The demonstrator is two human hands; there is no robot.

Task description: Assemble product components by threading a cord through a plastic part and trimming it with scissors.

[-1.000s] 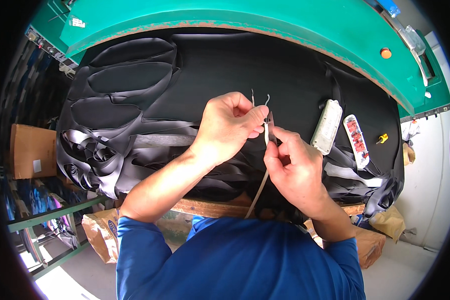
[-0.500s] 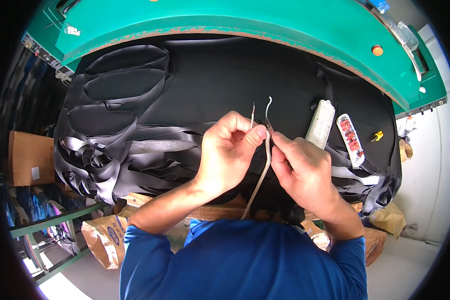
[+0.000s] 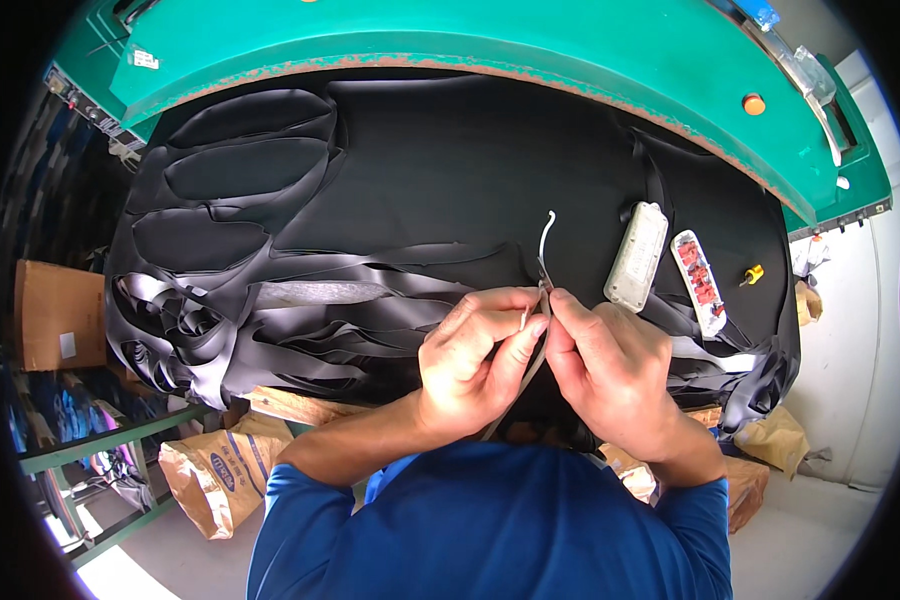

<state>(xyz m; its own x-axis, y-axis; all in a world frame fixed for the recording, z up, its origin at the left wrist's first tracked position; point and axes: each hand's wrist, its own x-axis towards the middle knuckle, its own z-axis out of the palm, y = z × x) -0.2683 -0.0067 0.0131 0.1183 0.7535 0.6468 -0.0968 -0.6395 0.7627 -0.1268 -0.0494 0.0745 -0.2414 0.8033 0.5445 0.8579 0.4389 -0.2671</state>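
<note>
Hands draw nearer the body, with the pale cable (image 3: 518, 390) between them; the stripping-out white wire (image 3: 547, 235) stays free, pointing far.
Left hand (image 3: 480, 365) clamps cable; right hand (image 3: 610, 362) pinches a thin metal strip (image 3: 545, 285) against it. Matte black sheet (image 3: 440, 170) beyond; oblong white casing (image 3: 637, 257) right.

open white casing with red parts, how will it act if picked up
The open white casing is probably stiff, given its straight sides. Long and lying flat, it seems unlikely to roll. Its red parts might spill if tipped, with no cover over them.
</note>
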